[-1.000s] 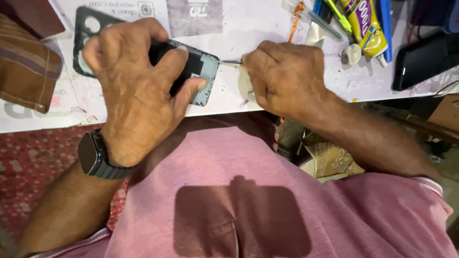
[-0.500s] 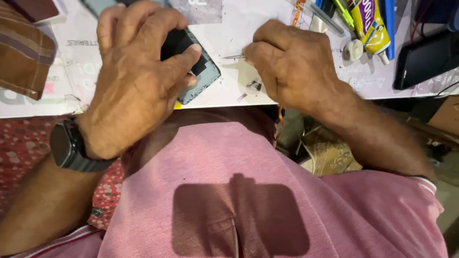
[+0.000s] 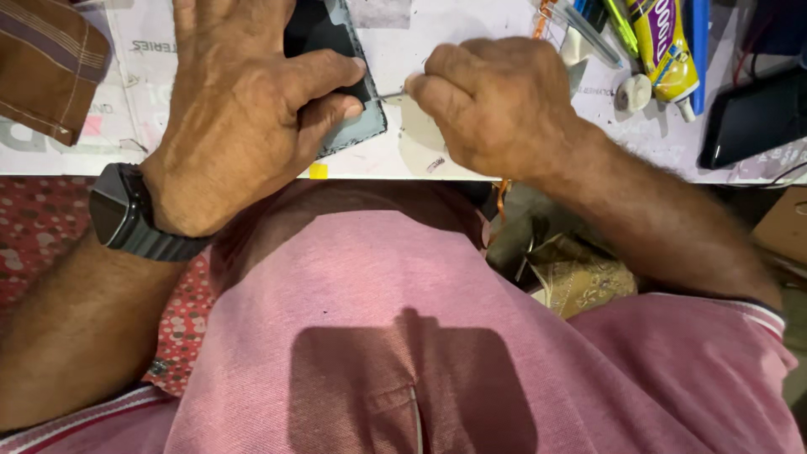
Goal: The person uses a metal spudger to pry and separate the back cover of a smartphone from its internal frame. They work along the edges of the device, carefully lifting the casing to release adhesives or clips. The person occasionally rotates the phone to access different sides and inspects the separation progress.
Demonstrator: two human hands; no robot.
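Note:
My left hand (image 3: pixel 244 109) lies flat over an opened dark phone (image 3: pixel 357 126) on the white worktop (image 3: pixel 471 168), thumb and forefinger pinching its near right corner. My right hand (image 3: pixel 496 101) is closed on a thin metal tool (image 3: pixel 391 96) whose tip points left and meets the phone's edge beside my left fingertips. Most of the phone is hidden under my left hand. A black watch (image 3: pixel 126 219) sits on my left wrist.
A yellow and purple glue tube (image 3: pixel 664 46), pens and a small white cap (image 3: pixel 632 91) lie at the back right. A black phone (image 3: pixel 752 118) rests at the right edge. Brown striped cloth (image 3: pixel 46 63) sits at the left. A small yellow scrap (image 3: pixel 318 171) lies near the table's front edge.
The view has shifted so the hands sit higher in frame. My left hand slid further up over the phone, and my right hand brought the tool tip closer to the phone's corner.

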